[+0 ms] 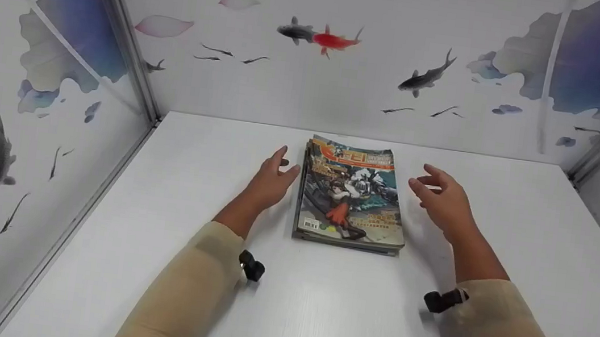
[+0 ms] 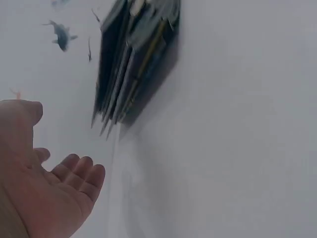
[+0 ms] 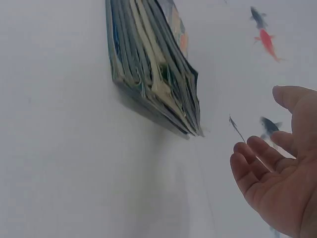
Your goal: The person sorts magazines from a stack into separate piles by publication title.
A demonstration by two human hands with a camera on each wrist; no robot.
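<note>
A stack of magazines (image 1: 353, 198) lies on the white table, its top cover showing an orange title and a figure in a red skirt. Just left of the stack is my left hand (image 1: 274, 179), fingers relaxed and holding nothing. On the other side, a small gap away, my right hand (image 1: 445, 200) is held with loosely bent fingers and nothing in it. The left wrist view shows the spines and page edges of the magazines (image 2: 138, 54) beyond the left hand (image 2: 59, 193). Worn, layered page edges of the stack (image 3: 148, 64) face the right hand (image 3: 277, 173) in the right wrist view.
The white table (image 1: 338, 322) meets a back wall (image 1: 343, 99) painted with fish and leaves. Side walls with metal corner posts (image 1: 123, 26) stand at left and right. Black wrist cameras (image 1: 252, 265) sit at both sleeve cuffs.
</note>
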